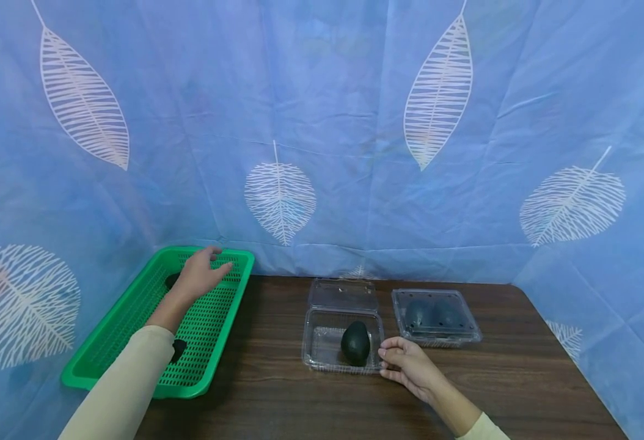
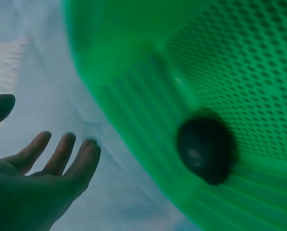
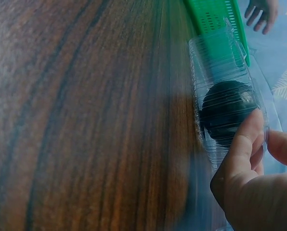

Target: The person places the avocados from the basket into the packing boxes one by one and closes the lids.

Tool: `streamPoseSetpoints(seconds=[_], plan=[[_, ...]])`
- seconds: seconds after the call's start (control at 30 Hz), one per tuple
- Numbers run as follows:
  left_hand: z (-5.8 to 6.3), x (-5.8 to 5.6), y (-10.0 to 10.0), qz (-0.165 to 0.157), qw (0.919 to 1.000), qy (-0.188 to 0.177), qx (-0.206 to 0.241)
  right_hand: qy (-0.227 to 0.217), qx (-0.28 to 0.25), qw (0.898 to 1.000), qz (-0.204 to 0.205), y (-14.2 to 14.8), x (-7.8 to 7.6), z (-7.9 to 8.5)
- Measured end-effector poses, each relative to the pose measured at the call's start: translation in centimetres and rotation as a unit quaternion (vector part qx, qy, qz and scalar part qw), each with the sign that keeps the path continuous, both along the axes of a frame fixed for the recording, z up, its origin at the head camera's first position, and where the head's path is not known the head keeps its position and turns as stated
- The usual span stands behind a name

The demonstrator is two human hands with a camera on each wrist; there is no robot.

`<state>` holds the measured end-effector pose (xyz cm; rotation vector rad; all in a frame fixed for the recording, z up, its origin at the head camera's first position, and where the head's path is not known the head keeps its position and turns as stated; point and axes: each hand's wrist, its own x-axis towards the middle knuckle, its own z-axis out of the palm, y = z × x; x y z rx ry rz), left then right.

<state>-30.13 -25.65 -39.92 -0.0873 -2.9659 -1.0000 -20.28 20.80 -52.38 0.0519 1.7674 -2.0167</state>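
My left hand (image 1: 198, 275) is above the green basket (image 1: 225, 330), fingers spread and holding nothing. In the left wrist view, a dark avocado (image 2: 206, 149) lies in a corner of the basket, apart from the hand. Two dark avocados show in the head view, one beside the left wrist (image 1: 172, 281) and one partly behind the sleeve (image 1: 179, 350). My right hand (image 1: 410, 368) pinches the right rim of an open clear plastic clamshell box (image 1: 322, 351). Inside that box, on its right side, sits one avocado (image 1: 355, 343); the lid (image 1: 344, 294) is folded back.
Right of the open box stands a closed clear clamshell box (image 1: 467, 327) with dark avocados inside. Everything rests on a brown wooden table (image 1: 267, 397). A blue cloth with white leaf prints (image 1: 344, 195) hangs behind the table and along its sides.
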Motion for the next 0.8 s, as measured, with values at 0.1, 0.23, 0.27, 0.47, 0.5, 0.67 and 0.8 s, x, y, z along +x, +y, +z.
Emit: streamPoseSetpoints(seconds=[0.1, 0.23, 0.27, 0.47, 0.5, 0.67, 0.8], plan=[[-1.0, -0.5, -0.8, 0.011, 0.9990, 0.005, -0.042, -0.001, 0.001, 1.000, 0.000, 0.1, 0.0, 0.0], [-2.3, -1.2, -1.9, 0.022, 0.9958, 0.005, -0.088, -0.007, 0.007, 1.000, -0.004, 0.0, -0.1, -0.1], [-2.6, -1.4, -2.2, 0.025, 0.9949, 0.004, -0.098, -0.007, 0.009, 1.000, -0.004, 0.0, -0.1, -0.1], [-4.3, -2.1, -4.2, 0.037, 0.9874, -0.011, -0.153, -0.005, 0.012, 1.000, -0.006, 0.0, -0.2, 0.0], [-4.6, -2.2, -4.6, 0.038, 0.9859, -0.013, -0.162, -0.005, 0.012, 1.000, -0.006, 0.0, -0.1, 0.0], [-5.7, -2.3, -5.7, 0.029, 0.9791, -0.014, -0.201, -0.004, 0.013, 1.000, -0.006, 0.0, 0.0, 0.1], [-6.3, -2.1, -6.3, 0.019, 0.9694, -0.013, -0.244, -0.002, 0.014, 1.000, -0.003, 0.0, 0.1, -0.1]])
